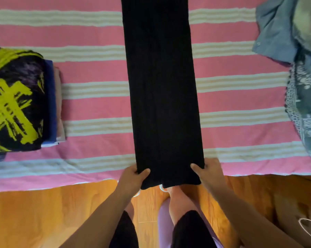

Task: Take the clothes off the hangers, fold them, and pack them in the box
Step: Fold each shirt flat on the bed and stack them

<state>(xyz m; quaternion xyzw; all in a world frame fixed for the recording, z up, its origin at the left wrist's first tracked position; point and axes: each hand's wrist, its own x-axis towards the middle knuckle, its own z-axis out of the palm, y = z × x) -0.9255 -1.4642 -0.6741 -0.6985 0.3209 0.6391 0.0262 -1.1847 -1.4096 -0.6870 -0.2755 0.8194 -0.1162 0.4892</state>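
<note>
Standing at bottom centre on the wooden floor (44,208), bare legs and dark shorts showing at the lower edge. Gripping the near end of the black garment (162,86) with both hands: left hand (133,178) pinching the lower-left corner, thumb on top and fingers curled under the fabric; right hand (210,173) pinching the lower-right corner the same way, thumb lying across the top. Hanging slightly over the bed edge at that near hem, just above the feet. Running as one long narrow dark strip from the hands up the centre of the frame and out past the top edge, lying flat on the pink striped bedspread (90,72). Sitting at centre left, well apart from the strip: folded stack (17,104), a black-and-yellow patterned piece on top, blue and pale layers showing at its right side. Lying along the right edge, also apart from the strip: unfolded pile (297,68), a blue-grey shirt at upper right and a blue patterned lace-edged piece below it. Showing at the lower right corner: a thin white wire shape (310,228), too little in view for identifying.
</note>
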